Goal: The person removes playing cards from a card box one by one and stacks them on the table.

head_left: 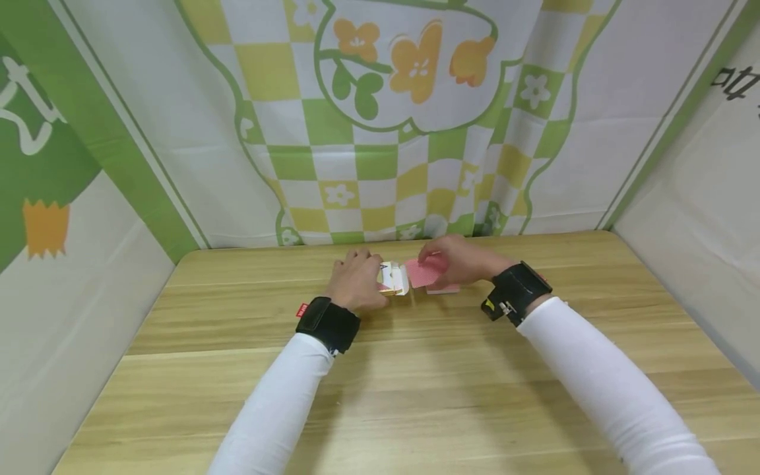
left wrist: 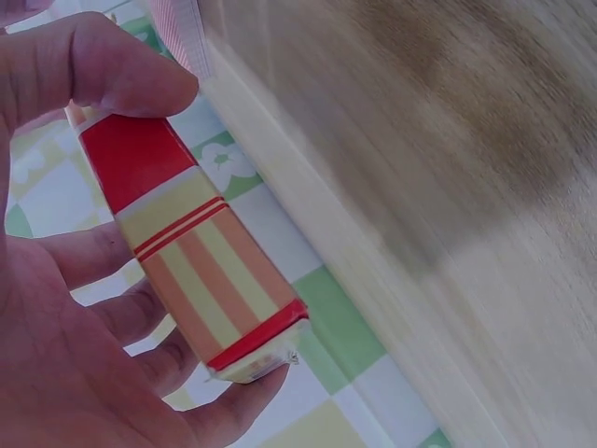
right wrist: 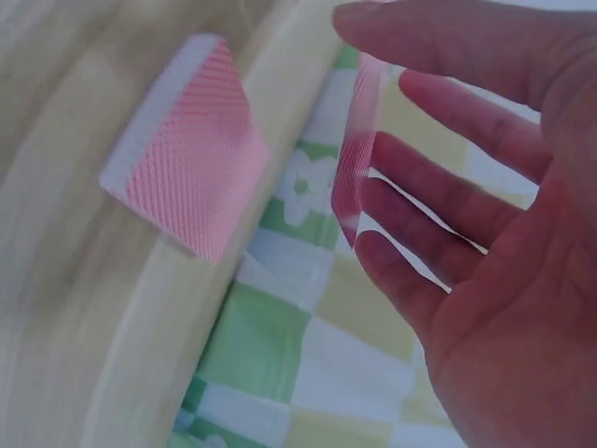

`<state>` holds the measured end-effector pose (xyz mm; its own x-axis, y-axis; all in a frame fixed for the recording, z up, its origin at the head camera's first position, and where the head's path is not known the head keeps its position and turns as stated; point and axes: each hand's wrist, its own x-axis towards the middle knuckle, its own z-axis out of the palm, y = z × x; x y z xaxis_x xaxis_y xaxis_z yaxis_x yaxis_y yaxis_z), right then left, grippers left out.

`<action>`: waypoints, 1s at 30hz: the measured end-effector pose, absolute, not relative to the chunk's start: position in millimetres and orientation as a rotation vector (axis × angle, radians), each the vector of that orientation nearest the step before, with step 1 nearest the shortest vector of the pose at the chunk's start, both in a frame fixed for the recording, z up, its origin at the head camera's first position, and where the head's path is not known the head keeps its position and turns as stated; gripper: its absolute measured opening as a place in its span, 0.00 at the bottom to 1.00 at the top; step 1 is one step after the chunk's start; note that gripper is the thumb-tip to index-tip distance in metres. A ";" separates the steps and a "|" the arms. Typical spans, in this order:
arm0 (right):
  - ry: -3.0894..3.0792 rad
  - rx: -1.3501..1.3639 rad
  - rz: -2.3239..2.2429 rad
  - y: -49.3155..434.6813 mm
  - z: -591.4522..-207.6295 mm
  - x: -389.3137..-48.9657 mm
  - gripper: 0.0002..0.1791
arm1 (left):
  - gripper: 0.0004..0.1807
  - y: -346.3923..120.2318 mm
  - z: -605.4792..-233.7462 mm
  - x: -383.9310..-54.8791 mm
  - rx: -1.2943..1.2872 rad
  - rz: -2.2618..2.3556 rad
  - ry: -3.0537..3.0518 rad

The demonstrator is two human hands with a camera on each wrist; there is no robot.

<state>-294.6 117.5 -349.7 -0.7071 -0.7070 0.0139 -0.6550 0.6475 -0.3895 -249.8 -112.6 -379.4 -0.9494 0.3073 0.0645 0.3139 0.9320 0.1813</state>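
My left hand (head_left: 356, 280) grips a small playing-card box (head_left: 393, 280), thumb on one side and fingers on the other. The left wrist view shows the side of the card box (left wrist: 191, 252) in red, cream and orange stripes. Its white flaps stand open toward the right. My right hand (head_left: 462, 258) pinches a pink-backed playing card (head_left: 423, 272) between thumb and fingers, close to the open flaps. In the right wrist view the held card (right wrist: 357, 149) appears nearly edge-on. Below that hand, a stack of pink-backed cards (right wrist: 201, 159) lies on the table.
The wood-grain table (head_left: 380, 396) ends at the back against a green, yellow and white checked curtain (head_left: 332, 165). White and green cloth walls (head_left: 695, 198) rise on both sides. Black camera straps (head_left: 518, 290) wrap both wrists.
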 end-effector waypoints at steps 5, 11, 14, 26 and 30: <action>2.851 -0.962 -0.536 125.0 -344.9 -299.4 0.27 | 0.35 -112.4 -380.2 -250.0 -0.478 -0.285 -3.051; 2.965 -0.768 -0.563 122.0 -348.1 -300.0 0.28 | 0.34 -111.4 -381.5 -250.5 -0.486 -0.287 -3.050; 2.999 -0.670 -0.566 118.4 -352.7 -300.4 0.30 | 0.35 -110.9 -382.5 -251.0 -0.491 -0.279 -3.051; 3.085 -0.332 -0.479 105.0 -362.4 -298.2 0.27 | 0.36 -110.3 -382.3 -250.8 -0.498 -0.300 -3.055; 3.116 -0.272 -0.444 100.4 -365.8 -297.7 0.26 | 0.36 -109.6 -381.7 -251.0 -0.505 -0.297 -3.059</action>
